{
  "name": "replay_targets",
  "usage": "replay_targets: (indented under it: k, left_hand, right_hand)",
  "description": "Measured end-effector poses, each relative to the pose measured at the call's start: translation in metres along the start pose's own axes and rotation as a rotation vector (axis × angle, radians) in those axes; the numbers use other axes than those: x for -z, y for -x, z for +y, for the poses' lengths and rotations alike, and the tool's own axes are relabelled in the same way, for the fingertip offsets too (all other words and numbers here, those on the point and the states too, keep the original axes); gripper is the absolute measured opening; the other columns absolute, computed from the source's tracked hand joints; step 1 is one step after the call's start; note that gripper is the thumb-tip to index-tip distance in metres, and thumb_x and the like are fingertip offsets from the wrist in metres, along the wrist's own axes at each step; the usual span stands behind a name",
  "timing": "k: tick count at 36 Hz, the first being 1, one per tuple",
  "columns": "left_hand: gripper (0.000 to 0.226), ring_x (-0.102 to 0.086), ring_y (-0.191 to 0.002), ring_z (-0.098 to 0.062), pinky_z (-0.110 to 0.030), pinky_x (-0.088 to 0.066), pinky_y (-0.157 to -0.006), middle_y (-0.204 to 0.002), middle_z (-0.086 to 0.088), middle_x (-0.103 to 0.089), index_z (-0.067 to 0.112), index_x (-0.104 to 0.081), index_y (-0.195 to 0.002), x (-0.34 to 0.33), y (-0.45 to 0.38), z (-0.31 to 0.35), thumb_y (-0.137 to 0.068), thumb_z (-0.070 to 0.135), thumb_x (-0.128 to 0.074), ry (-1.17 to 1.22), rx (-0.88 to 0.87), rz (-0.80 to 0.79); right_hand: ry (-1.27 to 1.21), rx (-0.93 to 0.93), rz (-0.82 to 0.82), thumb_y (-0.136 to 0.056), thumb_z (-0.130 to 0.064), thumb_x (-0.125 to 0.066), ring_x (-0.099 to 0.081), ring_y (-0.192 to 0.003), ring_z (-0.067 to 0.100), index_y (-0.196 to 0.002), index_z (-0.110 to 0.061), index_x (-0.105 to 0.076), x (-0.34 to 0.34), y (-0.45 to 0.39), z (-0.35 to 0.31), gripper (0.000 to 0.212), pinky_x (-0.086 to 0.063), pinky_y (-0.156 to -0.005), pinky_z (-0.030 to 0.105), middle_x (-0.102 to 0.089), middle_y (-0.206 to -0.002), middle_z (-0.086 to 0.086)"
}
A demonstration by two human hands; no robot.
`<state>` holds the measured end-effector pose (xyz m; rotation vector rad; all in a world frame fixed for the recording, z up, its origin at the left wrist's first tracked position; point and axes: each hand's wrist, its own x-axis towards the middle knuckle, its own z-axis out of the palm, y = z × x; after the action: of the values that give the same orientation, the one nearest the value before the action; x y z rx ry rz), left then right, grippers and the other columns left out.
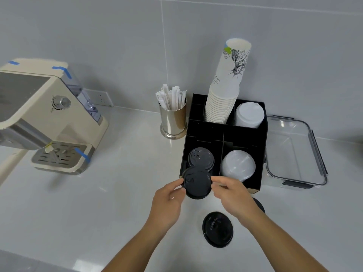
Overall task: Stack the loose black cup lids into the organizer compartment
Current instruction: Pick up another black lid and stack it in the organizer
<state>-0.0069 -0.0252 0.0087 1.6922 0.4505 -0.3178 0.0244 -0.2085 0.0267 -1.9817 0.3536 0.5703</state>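
Both hands hold one black cup lid (197,182) just in front of the black organizer (263,146). My left hand (169,203) pinches its left rim and my right hand (231,193) pinches its right rim. Behind it, a stack of black lids (200,158) sits in the organizer's front left compartment. A loose black lid (217,229) lies on the counter near me. Another black lid (259,205) shows partly behind my right wrist.
The organizer also holds clear dome lids (238,165), white lids (249,114) and a tall stack of paper cups (225,95). A metal cup of wrapped stirrers (172,118) stands to its left, a coffee machine (39,118) further left, a clear container (294,152) to its right.
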Motion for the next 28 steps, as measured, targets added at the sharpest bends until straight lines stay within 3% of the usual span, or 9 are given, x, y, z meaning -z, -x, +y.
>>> replay_targets:
  k: [3, 6, 8, 12, 14, 17, 21, 25, 28]
  left_hand:
    - [0.036, -0.061, -0.110, -0.006, -0.028, -0.047, -0.101, -0.126, 0.007, -0.064, 0.026, -0.061, -0.128, -0.003, -0.006, 0.013, -0.094, 0.017, -0.054, -0.046, -0.061, 0.015]
    - [0.035, -0.058, -0.101, 0.005, -0.010, -0.044, -0.088, -0.124, 0.010, -0.059, 0.024, -0.062, -0.127, -0.008, -0.014, 0.025, -0.095, 0.014, -0.052, -0.090, -0.138, 0.030]
    - [0.034, -0.057, -0.101, 0.007, -0.009, -0.042, -0.087, -0.122, 0.009, -0.059, 0.023, -0.063, -0.125, -0.012, -0.021, 0.031, -0.095, 0.014, -0.051, -0.104, -0.169, 0.049]
    - [0.033, -0.053, -0.100, -0.002, -0.019, -0.039, -0.092, -0.117, 0.010, -0.054, 0.019, -0.060, -0.127, -0.021, -0.034, 0.040, -0.095, 0.015, -0.051, -0.110, -0.150, 0.075]
    - [0.035, -0.051, -0.103, -0.005, -0.020, -0.038, -0.094, -0.115, 0.010, -0.051, 0.018, -0.058, -0.130, -0.024, -0.041, 0.042, -0.096, 0.016, -0.051, -0.138, -0.140, 0.081]
    - [0.037, -0.052, -0.107, -0.008, -0.023, -0.040, -0.097, -0.121, 0.006, -0.053, 0.015, -0.056, -0.132, -0.027, -0.051, 0.042, -0.096, 0.016, -0.050, -0.157, -0.115, 0.079]
    - [0.037, -0.057, -0.113, -0.017, -0.029, -0.045, -0.100, -0.128, -0.002, -0.059, 0.013, -0.056, -0.133, -0.029, -0.063, 0.038, -0.097, 0.011, -0.045, -0.186, -0.108, 0.060]
    - [0.039, -0.058, -0.103, -0.014, -0.015, -0.044, -0.086, -0.116, 0.002, -0.064, 0.014, -0.059, -0.129, -0.031, -0.070, 0.032, -0.097, 0.004, -0.040, -0.214, -0.155, 0.027]
    - [0.041, -0.060, -0.100, -0.017, -0.017, -0.045, -0.085, -0.109, 0.002, -0.066, 0.016, -0.063, -0.124, -0.033, -0.072, 0.029, -0.096, 0.000, -0.037, -0.234, -0.187, 0.016]
  right_hand:
    - [-0.037, 0.032, 0.031, -0.096, -0.022, -0.055, -0.062, -0.108, 0.014, -0.135, -0.022, -0.058, 0.002, -0.004, -0.006, 0.039, -0.046, -0.080, 0.021, -0.065, -0.123, -0.003]
    - [-0.038, 0.055, 0.061, -0.097, -0.021, -0.053, -0.061, -0.090, 0.003, -0.137, -0.022, -0.056, 0.004, -0.012, -0.011, 0.040, -0.044, -0.065, 0.012, -0.065, -0.118, -0.006]
    - [-0.041, 0.050, 0.074, -0.098, -0.022, -0.051, -0.060, -0.081, 0.000, -0.138, -0.024, -0.055, 0.005, -0.017, -0.013, 0.041, -0.045, -0.061, 0.012, -0.064, -0.113, -0.007]
    - [-0.066, 0.031, 0.082, -0.097, -0.021, -0.049, -0.067, -0.083, 0.025, -0.134, -0.027, -0.060, 0.005, -0.027, -0.017, 0.038, -0.044, -0.057, 0.020, -0.072, -0.095, 0.004]
    - [-0.077, 0.030, 0.089, -0.097, -0.017, -0.049, -0.056, -0.068, 0.028, -0.125, -0.022, -0.066, 0.005, -0.031, -0.019, 0.033, -0.039, -0.055, 0.025, -0.062, -0.076, 0.009]
    - [-0.105, 0.008, 0.096, -0.096, -0.012, -0.048, -0.044, -0.064, 0.035, -0.114, -0.004, -0.065, 0.005, -0.035, -0.022, 0.026, -0.034, -0.058, 0.031, -0.046, -0.075, 0.023]
    - [-0.151, -0.010, 0.116, -0.095, -0.010, -0.049, -0.036, -0.059, 0.017, -0.105, -0.003, -0.067, 0.004, -0.041, -0.025, 0.022, -0.031, -0.052, 0.028, -0.041, -0.069, 0.008]
    - [-0.140, -0.018, 0.121, -0.096, -0.012, -0.049, -0.036, -0.048, 0.011, -0.107, -0.006, -0.068, 0.002, -0.048, -0.023, 0.022, -0.031, -0.047, 0.024, -0.044, -0.061, 0.001]
    - [-0.152, -0.008, 0.129, -0.097, -0.012, -0.050, -0.047, -0.061, 0.015, -0.119, -0.011, -0.065, 0.000, -0.047, -0.024, 0.026, -0.040, -0.057, 0.027, -0.055, -0.073, 0.005]
